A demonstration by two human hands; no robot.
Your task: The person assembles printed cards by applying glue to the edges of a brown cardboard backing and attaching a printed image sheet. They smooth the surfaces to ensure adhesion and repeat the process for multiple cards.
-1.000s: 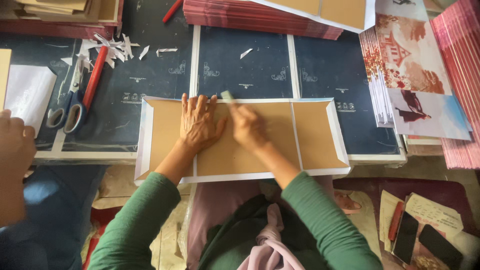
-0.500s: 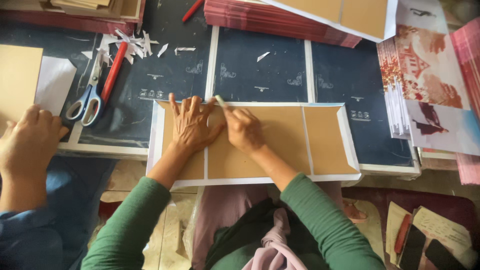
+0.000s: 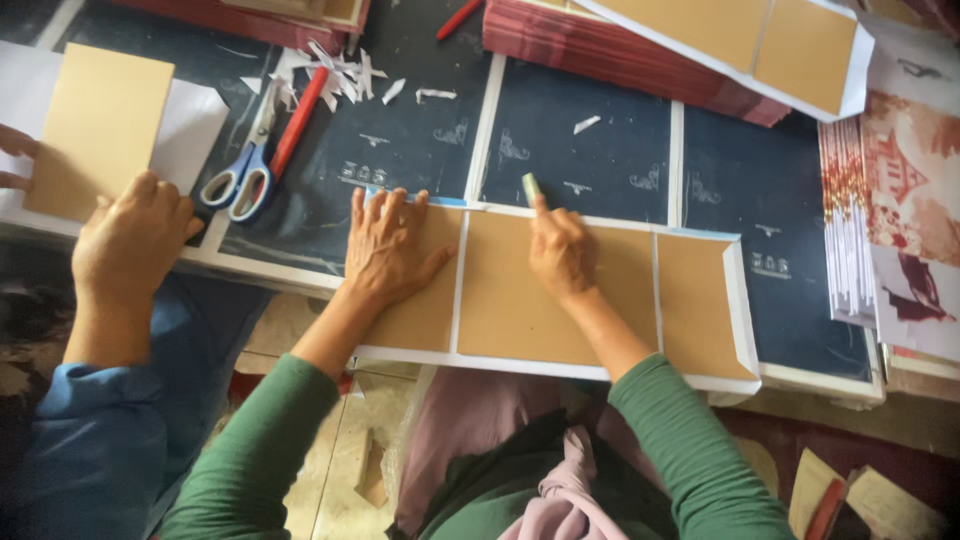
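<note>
Brown boards: three kraft-coloured panels (image 3: 520,290) lie side by side on a white cover sheet (image 3: 745,320) at the near edge of the worktop (image 3: 600,150), narrow white gaps between them.
Left hand: the left hand (image 3: 390,255) lies flat, fingers spread, on the left panel, holding the piece down; its grip is open, closed on nothing.
Right hand: the right hand (image 3: 560,250) is closed on a small pale folding tool (image 3: 529,188), its tip at the top edge of the middle panel, where the white margin turns over.
Doing it well: my judgement is that the margin wants firm, even strokes along the edge, outward from the middle, with the flat hand kept heavy so the boards do not slide.
Risk: uneven pressure would likely leave creases or a lifted flap.
Nearby: blue-handled scissors (image 3: 240,175) and paper scraps (image 3: 330,70) lie to the left; a co-worker's hand (image 3: 135,235) rests on another brown card (image 3: 100,130).
Further back: a stack of red-edged covers (image 3: 620,55).
</note>
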